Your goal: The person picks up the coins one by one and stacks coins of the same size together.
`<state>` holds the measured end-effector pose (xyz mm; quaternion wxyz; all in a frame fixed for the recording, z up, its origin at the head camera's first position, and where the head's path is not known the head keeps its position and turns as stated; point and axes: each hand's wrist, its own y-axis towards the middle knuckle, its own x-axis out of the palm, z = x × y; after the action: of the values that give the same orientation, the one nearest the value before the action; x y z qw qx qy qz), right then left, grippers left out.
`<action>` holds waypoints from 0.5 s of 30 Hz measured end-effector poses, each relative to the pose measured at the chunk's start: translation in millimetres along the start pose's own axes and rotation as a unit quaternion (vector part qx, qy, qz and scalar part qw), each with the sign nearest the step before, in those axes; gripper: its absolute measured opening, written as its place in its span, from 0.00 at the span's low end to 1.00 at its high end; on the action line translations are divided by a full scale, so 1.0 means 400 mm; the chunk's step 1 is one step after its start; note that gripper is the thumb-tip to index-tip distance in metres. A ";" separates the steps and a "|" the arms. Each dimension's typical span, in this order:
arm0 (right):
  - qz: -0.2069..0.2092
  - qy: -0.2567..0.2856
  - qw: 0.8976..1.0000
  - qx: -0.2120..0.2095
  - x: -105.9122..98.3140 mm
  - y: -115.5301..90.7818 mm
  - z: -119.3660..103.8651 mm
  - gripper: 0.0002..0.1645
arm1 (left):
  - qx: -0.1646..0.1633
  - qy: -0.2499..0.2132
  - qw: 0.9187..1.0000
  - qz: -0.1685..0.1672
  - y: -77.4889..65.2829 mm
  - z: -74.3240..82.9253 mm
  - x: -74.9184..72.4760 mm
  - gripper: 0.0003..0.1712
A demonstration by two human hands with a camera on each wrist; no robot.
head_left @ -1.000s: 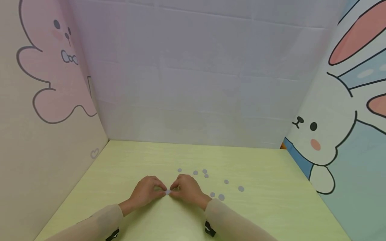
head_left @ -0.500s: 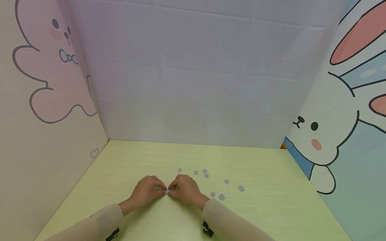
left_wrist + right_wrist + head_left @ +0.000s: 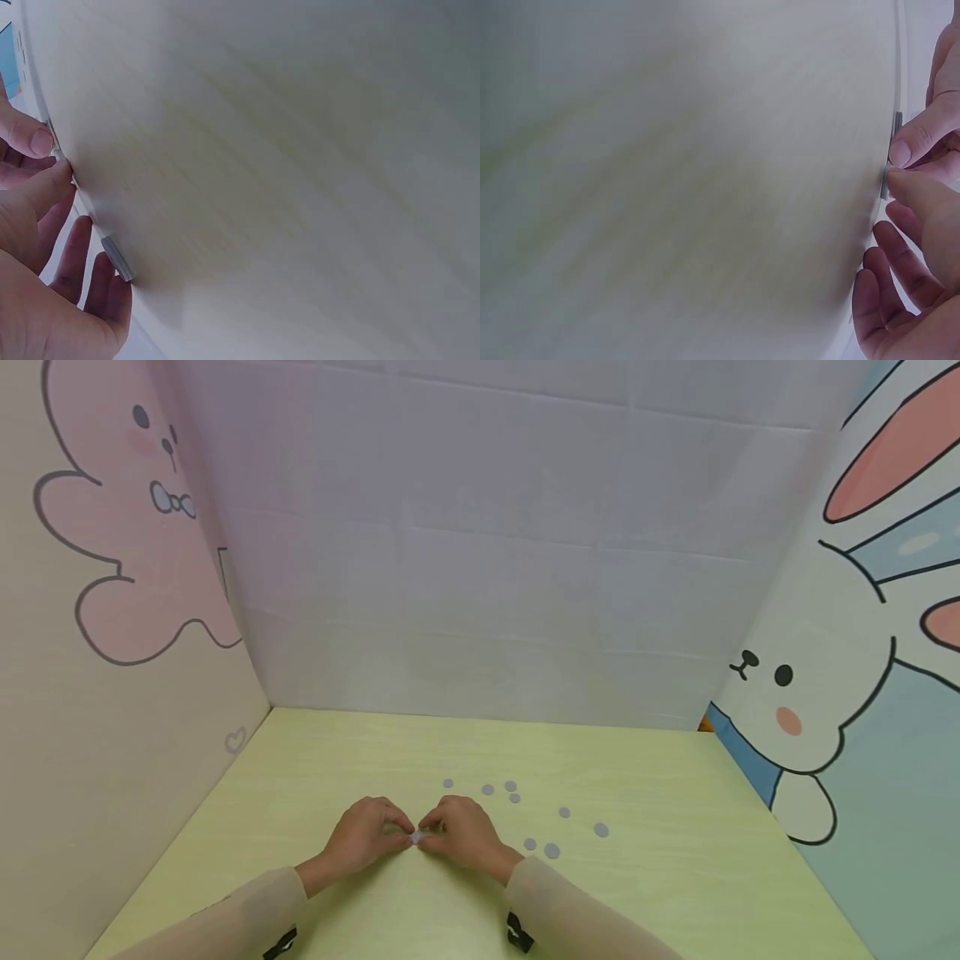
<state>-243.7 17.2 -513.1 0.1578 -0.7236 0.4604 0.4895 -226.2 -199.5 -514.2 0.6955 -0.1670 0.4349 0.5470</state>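
My left hand and right hand meet fingertip to fingertip low over the table in the head view. Both pinch at a small silver-grey coin between them, mostly covered by the fingertips. From the left wrist view, the left hand shows thumb and forefinger close together. A grey, ridged metal piece stands beside its other fingers; whether it is a stack of coins I cannot tell. In the right wrist view, thin grey edges show by the touching thumbs of the right hand and the other hand.
Several flat coins lie scattered on the pale yellow-green table, behind and to the right of the hands. A plain light curtain closes the back. Cartoon-printed panels stand at both sides.
My right hand has shifted slightly left, narrowing the gap between the fingertips and covering more of the coin. The left hand and the scattered coins stay in place.
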 end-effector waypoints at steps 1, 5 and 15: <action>0.001 0.001 1.000 0.000 -0.002 -0.002 0.000 0.09 | -0.002 0.001 1.000 0.000 0.000 0.001 -0.001 0.06; -0.002 0.019 1.000 0.011 -0.008 -0.006 -0.002 0.08 | -0.003 0.002 1.000 -0.002 0.001 0.001 -0.002 0.06; -0.004 0.033 0.999 0.021 -0.007 -0.005 -0.009 0.05 | -0.010 -0.005 1.000 0.000 0.000 -0.003 0.005 0.07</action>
<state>-240.3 17.5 -509.5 0.1602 -0.7377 0.4726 0.4548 -226.9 -199.1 -516.3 0.6958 -0.1710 0.4264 0.5521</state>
